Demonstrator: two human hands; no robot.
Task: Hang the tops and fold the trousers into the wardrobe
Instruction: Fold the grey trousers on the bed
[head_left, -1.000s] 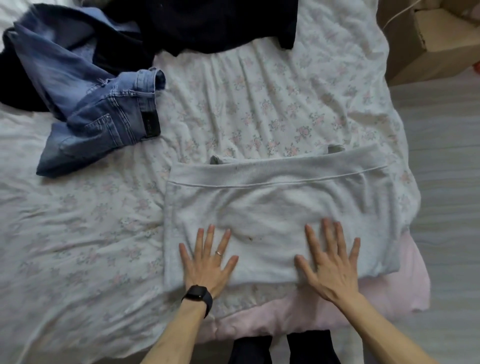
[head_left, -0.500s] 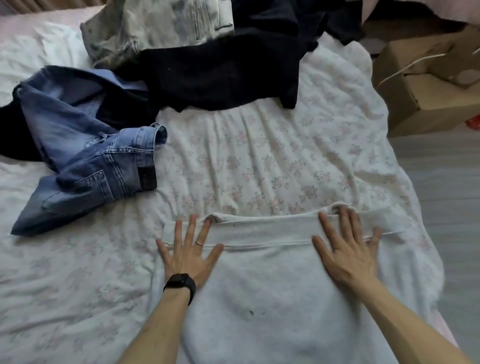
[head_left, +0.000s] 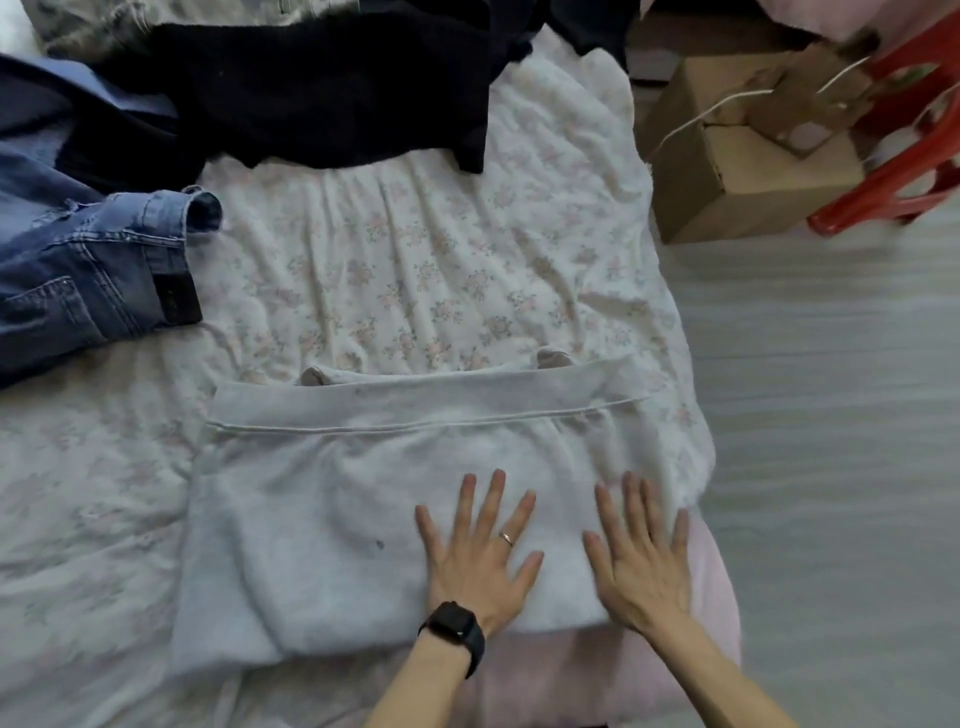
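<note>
On the bed, left hand and right hand press flat, fingers spread, on folded trousers: soft, floppy, probably best lifted from beneath.

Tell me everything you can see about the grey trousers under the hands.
The grey trousers look like soft, fleecy fabric and are folded into a rough rectangle. They lie flat on the floral sheet near the bed's right edge. A seamed waistband runs along the far side, with two small tabs poking out beyond it. A small dark spot marks the middle. The near edge overlaps a pink cloth. The left hand and right hand press flat on the right half, fingers spread.
</note>
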